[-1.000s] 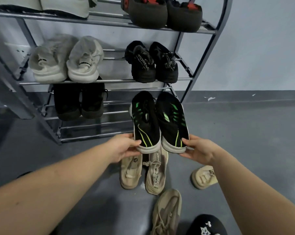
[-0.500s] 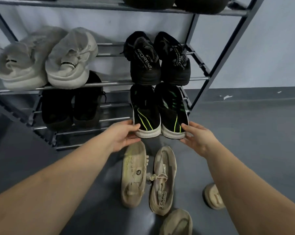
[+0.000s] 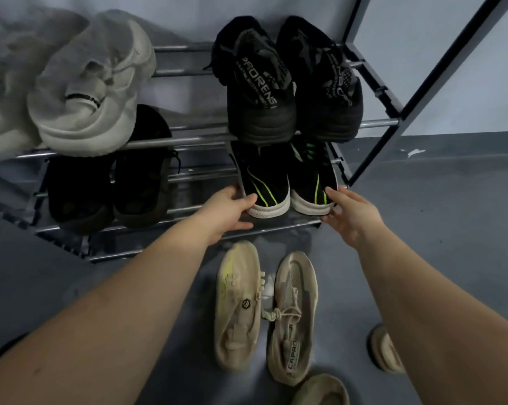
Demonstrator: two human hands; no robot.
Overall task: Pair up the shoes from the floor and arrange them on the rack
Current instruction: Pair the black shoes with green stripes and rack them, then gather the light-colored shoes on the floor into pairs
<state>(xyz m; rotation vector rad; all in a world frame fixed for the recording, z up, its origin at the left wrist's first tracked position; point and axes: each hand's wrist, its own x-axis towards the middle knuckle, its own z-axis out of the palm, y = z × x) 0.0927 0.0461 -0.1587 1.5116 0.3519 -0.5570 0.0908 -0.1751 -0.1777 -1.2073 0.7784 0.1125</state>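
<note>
A pair of black shoes with green stripes stands side by side, heels toward me, on the right end of the bottom shelf of the metal rack (image 3: 188,141). My left hand (image 3: 229,210) holds the heel of the left shoe (image 3: 264,176), thumb on its side. At the heel of the right shoe (image 3: 311,176), my right hand (image 3: 352,213) holds it the same way. Their toes are hidden under the shelf above. Two beige shoes (image 3: 238,305) (image 3: 293,317) lie on the grey floor just in front of the rack.
Black sneakers (image 3: 261,92) and white sneakers (image 3: 92,92) fill the shelf above. Dark shoes (image 3: 106,188) occupy the bottom shelf's left half. Two more beige shoes (image 3: 384,349) (image 3: 320,390) lie at the lower right. The rack's slanted side frame (image 3: 422,89) stands right of my hands.
Both hands carried the black and green pair forward from above the floor and slid it onto the bottom shelf; my head moved closer to the rack.
</note>
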